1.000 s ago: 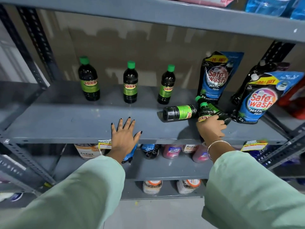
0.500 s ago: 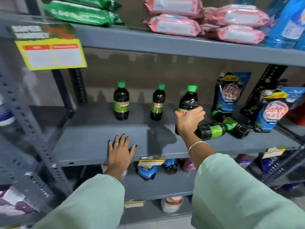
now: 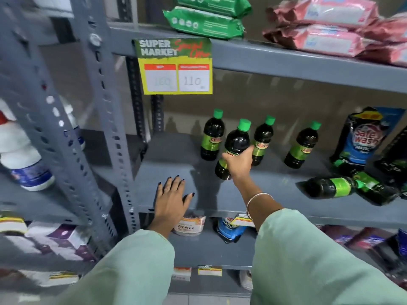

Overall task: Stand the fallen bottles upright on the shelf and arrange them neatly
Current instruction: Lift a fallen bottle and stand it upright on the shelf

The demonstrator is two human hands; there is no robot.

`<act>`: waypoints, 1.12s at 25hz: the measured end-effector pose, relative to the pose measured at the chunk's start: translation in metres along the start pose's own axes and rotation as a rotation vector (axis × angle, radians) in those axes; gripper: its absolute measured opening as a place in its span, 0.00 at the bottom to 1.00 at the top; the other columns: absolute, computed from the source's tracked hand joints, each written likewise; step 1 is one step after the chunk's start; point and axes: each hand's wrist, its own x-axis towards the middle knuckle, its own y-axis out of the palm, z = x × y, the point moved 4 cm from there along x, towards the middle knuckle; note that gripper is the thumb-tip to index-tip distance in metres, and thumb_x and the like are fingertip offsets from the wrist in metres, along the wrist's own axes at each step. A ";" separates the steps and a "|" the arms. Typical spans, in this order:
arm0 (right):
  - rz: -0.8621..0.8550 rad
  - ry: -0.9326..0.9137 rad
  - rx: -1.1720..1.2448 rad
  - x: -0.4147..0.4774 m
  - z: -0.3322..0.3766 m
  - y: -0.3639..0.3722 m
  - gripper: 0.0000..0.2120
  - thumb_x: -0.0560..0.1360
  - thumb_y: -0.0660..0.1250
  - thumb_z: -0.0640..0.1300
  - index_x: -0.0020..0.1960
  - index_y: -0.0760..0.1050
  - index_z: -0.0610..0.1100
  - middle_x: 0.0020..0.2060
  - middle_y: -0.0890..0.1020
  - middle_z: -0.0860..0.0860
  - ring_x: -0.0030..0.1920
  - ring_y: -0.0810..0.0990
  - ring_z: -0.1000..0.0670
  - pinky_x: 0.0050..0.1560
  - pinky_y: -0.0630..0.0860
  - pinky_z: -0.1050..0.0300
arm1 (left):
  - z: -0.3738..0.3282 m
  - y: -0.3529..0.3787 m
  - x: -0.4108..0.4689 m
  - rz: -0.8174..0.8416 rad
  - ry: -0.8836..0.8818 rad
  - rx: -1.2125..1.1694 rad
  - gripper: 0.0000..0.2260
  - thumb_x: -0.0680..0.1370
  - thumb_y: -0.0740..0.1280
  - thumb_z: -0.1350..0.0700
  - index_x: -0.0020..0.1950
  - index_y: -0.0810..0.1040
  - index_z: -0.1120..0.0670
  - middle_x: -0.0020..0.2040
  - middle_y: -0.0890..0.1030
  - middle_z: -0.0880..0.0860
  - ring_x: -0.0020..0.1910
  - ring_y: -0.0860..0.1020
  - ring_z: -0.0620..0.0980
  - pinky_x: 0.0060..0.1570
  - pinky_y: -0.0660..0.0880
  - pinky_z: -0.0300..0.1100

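My right hand [image 3: 239, 162] grips a dark bottle with a green cap and green label [image 3: 235, 143], holding it slightly tilted just above the grey shelf [image 3: 167, 164]. Behind it three matching bottles stand upright at the back: one at the left [image 3: 212, 137], one in the middle [image 3: 262, 139] and one at the right [image 3: 302, 146]. Two more of these bottles lie on their sides at the right, one [image 3: 330, 187] in front and another [image 3: 374, 189] partly behind it. My left hand [image 3: 174, 197] rests flat on the shelf's front edge, fingers spread.
Blue detergent pouches [image 3: 365, 137] lean at the shelf's right end. A yellow price sign [image 3: 176, 67] hangs from the shelf above, which carries green and pink packs. A slotted grey upright [image 3: 103, 128] stands left. White bottles [image 3: 19, 155] fill the neighbouring rack; jars and pouches sit below.
My right hand picked a fallen bottle from the pile at the right, turned it upright and carried it left toward the standing row. The view swung left and upward. My left hand stayed put.
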 end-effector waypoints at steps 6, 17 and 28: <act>0.336 0.079 0.010 0.004 -0.017 0.031 0.30 0.58 0.70 0.31 0.58 0.67 0.43 0.50 0.77 0.46 0.53 0.77 0.42 0.57 0.75 0.45 | -0.001 0.001 -0.002 -0.009 -0.008 0.022 0.26 0.78 0.47 0.41 0.72 0.56 0.52 0.75 0.59 0.51 0.74 0.55 0.52 0.73 0.51 0.55; 0.952 0.179 -0.005 0.013 -0.012 0.027 0.25 0.62 0.58 0.18 0.47 0.72 0.43 0.42 0.77 0.45 0.47 0.76 0.46 0.52 0.73 0.52 | -0.003 -0.001 -0.003 0.022 -0.035 0.004 0.31 0.73 0.39 0.39 0.73 0.55 0.51 0.76 0.58 0.50 0.75 0.53 0.51 0.73 0.48 0.54; 0.664 0.233 0.007 -0.004 -0.053 0.027 0.30 0.64 0.66 0.23 0.64 0.65 0.37 0.50 0.77 0.43 0.52 0.75 0.45 0.51 0.75 0.57 | -0.006 0.002 -0.007 0.012 -0.075 0.004 0.37 0.67 0.33 0.38 0.74 0.51 0.49 0.76 0.54 0.49 0.75 0.51 0.51 0.73 0.46 0.53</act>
